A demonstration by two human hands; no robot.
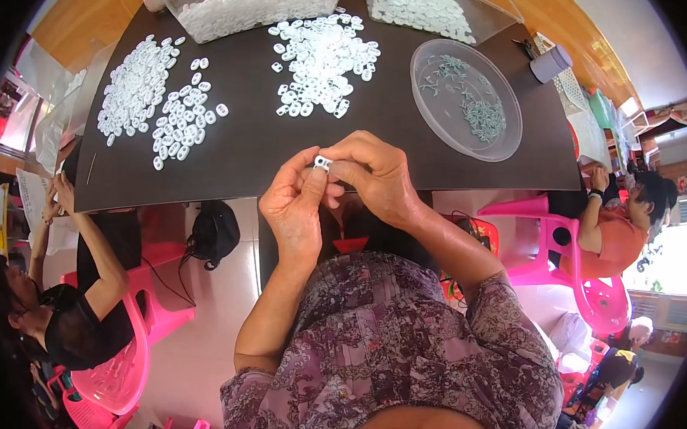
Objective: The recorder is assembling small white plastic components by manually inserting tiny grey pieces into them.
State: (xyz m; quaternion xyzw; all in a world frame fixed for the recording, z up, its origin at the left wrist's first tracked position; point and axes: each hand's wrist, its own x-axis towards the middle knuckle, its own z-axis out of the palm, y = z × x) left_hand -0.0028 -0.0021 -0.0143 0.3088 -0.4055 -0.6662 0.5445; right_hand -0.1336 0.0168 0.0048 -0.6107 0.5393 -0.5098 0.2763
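Both my hands meet just above the front edge of the dark table (248, 169). A small white oval plastic piece with holes (323, 162) is pinched between them. My left hand (298, 205) holds it from the left, thumb and fingers closed. From the right, my right hand (376, 178) grips the same piece with its thumb against it. Whether the fingers also hold a smaller part is hidden. Beyond the hands lies a heap of similar white pieces (324, 64). To the right stands a round clear tray (430, 128) with many small grey-green pins (485, 120).
Two more piles of white pieces, a large one (135, 89) and a smaller one (182, 123), lie at the left. Clear bins (194, 28) of white pieces stand at the far edge. A grey cylindrical container (551, 64) is at the far right. People sit on pink chairs (133, 342) either side.
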